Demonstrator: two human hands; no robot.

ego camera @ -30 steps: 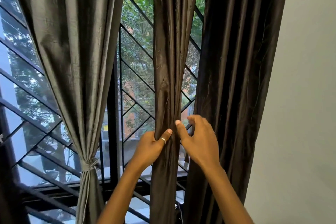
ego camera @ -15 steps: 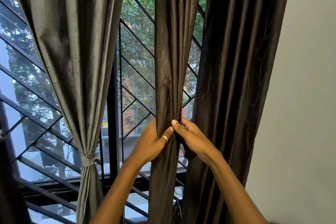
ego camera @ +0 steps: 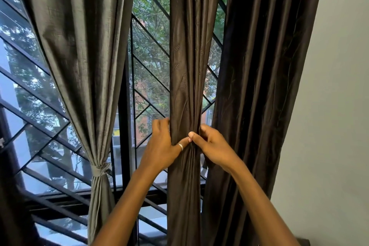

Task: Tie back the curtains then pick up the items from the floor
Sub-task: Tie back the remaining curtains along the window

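Head view: the dark brown middle curtain [ego camera: 185,66] hangs in front of the window grille [ego camera: 151,56], its long axis upright, gathered into a narrow column. The left hand [ego camera: 161,150], a ring [ego camera: 180,146] on its thumb, grips the bunch from the left edge. The right hand [ego camera: 213,146] grips it from the right, thumb tips touching on the front folds. Half a second ago the left hand's fingers were hidden; now they curl round the curtain's left edge. The grey curtain [ego camera: 79,46] at left is already tied.
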